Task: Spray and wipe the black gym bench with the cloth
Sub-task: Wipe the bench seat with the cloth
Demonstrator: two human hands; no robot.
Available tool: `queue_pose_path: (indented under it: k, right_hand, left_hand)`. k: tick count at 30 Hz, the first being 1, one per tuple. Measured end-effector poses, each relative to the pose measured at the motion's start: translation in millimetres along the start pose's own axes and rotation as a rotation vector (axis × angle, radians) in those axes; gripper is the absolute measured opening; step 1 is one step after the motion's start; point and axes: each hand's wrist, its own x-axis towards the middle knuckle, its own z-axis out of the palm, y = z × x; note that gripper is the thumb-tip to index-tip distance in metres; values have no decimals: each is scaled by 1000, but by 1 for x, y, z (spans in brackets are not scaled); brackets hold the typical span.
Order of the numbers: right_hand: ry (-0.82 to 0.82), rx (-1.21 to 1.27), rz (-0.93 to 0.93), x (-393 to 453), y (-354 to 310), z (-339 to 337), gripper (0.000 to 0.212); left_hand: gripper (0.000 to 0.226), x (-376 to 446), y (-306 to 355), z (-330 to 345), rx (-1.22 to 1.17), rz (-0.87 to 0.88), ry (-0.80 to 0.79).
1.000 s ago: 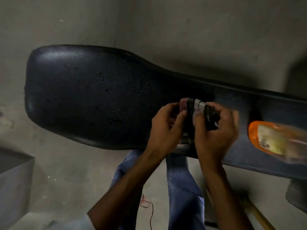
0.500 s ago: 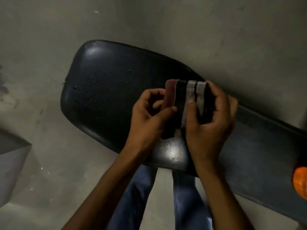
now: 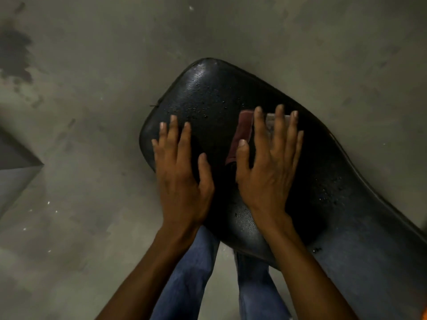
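Both hands now lie flat, fingers spread: right hand (image 3: 265, 172) pressing cloth (image 3: 245, 132) onto bench (image 3: 335, 181), left hand (image 3: 182, 176) beside it

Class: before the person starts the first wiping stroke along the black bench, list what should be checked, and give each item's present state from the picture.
1. Cloth lies flat on the bench: ok, it sits under the right hand.
2. Right hand presses the cloth with straight fingers: ok.
3. Left hand is clear of the cloth: ok, it rests flat on bare bench beside it.
4. Bench is sprayed: ok, droplets show near the far end.
5. Cloth is folded evenly: cannot tell, the hand covers most of it.
6. Wiping path is clear of things: ok for the part in view.
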Motion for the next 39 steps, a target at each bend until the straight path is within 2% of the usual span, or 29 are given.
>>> queue_pose_path:
  k: [3, 7, 13, 16, 19, 21, 26, 28, 30, 33, 36, 39]
  right_hand:
    - [-63, -78, -112, 2, -10, 9, 64]
    - [-157, -113, -290, -4, -4, 7, 64]
    - [-89, -84, -216, 46, -37, 18, 60]
    - [-120, -79, -367, 54, -59, 30, 59]
    - [-174, -89, -516, 33, -47, 24, 59]
    - [-161, -121, -513, 31, -31, 16, 61]
    - [-47, -103, -268, 82, -54, 27, 58]
    - [-60, -89, -304, 92, -79, 37, 57]
    - [-105, -84, -451, 82, -90, 40, 57]
    - [-177, -80, -626, 50, -73, 31, 56]
    - [-166, -72, -620, 45, -51, 23, 56]
    - [-120, -82, -522, 54, -62, 28, 56]
  left_hand:
    - [63, -5, -22, 6, 104, 49, -11]
    - [64, -4, -23, 5, 68, 46, -7]
    - [64, 0, -30, -1, 26, 62, 20]
    - [60, -2, -38, -5, 5, 27, 50]
    - [59, -3, -44, -9, 2, 27, -2]
    - [58, -2, -46, -10, -11, 40, -11]
    - [57, -1, -45, -6, -49, 41, 20]
    - [58, -1, -45, -5, -56, 32, 28]
    - [60, -1, -44, -6, -93, -3, 34]
    - [64, -1, -44, -9, -136, -36, 28]
    - [64, -2, -44, -9, -150, -44, 22]
    - [60, -2, -43, -6, -197, -72, 50]
